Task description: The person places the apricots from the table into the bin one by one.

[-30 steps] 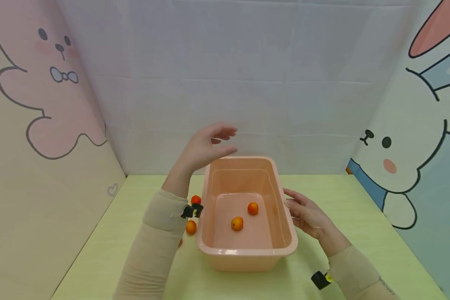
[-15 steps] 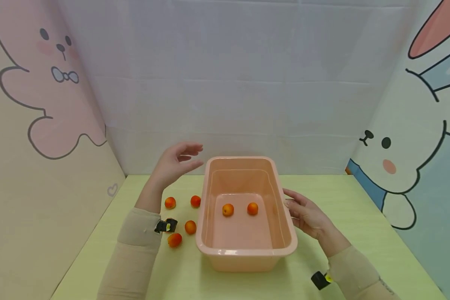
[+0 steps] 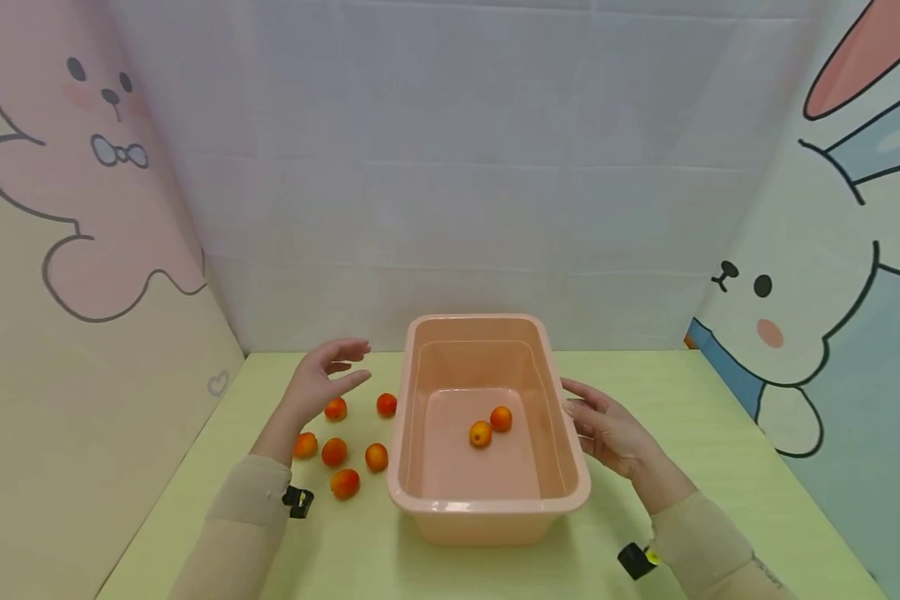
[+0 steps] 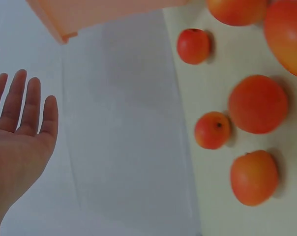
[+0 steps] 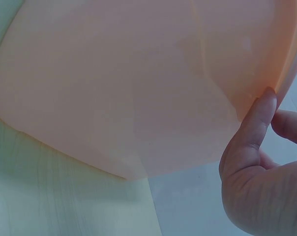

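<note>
A peach-coloured plastic basin (image 3: 487, 506) stands on the table with two small orange fruits inside, a yellower one (image 3: 480, 434) close beside a redder one (image 3: 501, 418). Over the table left of the basin hovers my left hand (image 3: 322, 379), its fingers loosely spread and holding nothing. In the left wrist view that palm (image 4: 20, 142) is bare. Several orange-red fruits (image 3: 334, 452) lie beneath and beside it. My right hand (image 3: 611, 429) touches the basin's outer right side, just under the rim. Thumb and fingertips (image 5: 269, 93) rest there in the right wrist view.
The pale yellow-green table (image 3: 645, 375) meets a white cloth backdrop (image 3: 457, 167) at its far edge. Cartoon-printed side panels (image 3: 787, 350) flank the left and right. The basin's left wall stands between the loose fruits and those inside.
My left hand has moved left and down from above the basin to over the loose fruits. The yellower fruit has rolled nearer the redder one. My right hand has stayed at the basin.
</note>
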Available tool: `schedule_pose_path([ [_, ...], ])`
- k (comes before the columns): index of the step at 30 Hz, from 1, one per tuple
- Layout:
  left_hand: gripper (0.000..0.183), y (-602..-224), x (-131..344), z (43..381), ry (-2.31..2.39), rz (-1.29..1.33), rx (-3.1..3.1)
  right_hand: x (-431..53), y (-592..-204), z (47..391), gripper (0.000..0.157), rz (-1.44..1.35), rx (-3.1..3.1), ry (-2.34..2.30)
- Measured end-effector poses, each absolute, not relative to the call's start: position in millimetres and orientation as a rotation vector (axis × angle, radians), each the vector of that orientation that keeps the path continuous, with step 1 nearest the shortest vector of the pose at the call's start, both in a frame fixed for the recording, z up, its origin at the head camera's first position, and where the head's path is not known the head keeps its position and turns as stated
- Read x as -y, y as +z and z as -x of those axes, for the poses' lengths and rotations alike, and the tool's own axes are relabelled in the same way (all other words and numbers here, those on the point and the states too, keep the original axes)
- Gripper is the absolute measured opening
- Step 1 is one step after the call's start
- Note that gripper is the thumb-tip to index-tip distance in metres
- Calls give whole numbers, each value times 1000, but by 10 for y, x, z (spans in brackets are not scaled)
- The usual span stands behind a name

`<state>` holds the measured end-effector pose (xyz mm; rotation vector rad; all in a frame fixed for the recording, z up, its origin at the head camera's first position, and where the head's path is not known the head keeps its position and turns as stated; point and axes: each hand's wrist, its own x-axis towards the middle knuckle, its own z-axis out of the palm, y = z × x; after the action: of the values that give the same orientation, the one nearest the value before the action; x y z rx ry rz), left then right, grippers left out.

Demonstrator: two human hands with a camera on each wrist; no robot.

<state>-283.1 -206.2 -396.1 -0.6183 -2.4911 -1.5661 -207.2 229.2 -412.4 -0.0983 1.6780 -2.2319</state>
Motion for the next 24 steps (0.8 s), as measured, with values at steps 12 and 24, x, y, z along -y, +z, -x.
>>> schedule_pose_path([
  [12,49,-4554,2637,2723,-1504,485,2606,-2291,-4137,2079,64,103,-1695,-2231],
  [24,55,-4854,3020,2617,-1545,432,2657,-2306,-4136,2083,64,104,-1670,-2239],
])
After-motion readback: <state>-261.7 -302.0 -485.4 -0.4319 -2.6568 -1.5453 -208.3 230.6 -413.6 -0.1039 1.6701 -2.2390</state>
